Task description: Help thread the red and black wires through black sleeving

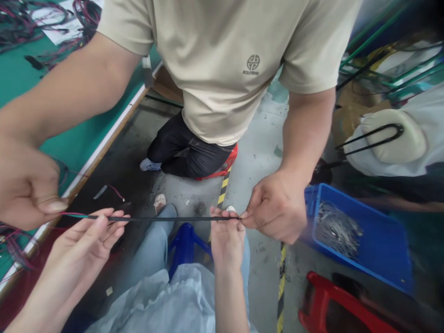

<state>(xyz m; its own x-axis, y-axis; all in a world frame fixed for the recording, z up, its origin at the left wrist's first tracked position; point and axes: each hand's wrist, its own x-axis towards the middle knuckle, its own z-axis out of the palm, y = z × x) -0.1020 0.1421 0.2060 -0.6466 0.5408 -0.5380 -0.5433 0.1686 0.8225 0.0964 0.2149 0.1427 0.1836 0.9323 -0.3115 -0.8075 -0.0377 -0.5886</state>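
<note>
A thin black sleeved cable [169,218] is stretched nearly level across the view, with red and green wires [74,214] at its left end. My left hand [95,236] holds it near that end, between thumb and fingers. Under the right part of the cable, my right hand [227,236] is palm up, its fingertips curled around it. A person facing me pinches the two ends, one hand [29,185] at the far left and the other hand [277,208] just right of mine.
A green-topped table [93,134] with bundled wires [21,23] runs along the left. A blue bin [385,245] holding metallic pieces [338,229] is at right, above a red stool [340,300]. The person sits opposite on a red stool [231,159].
</note>
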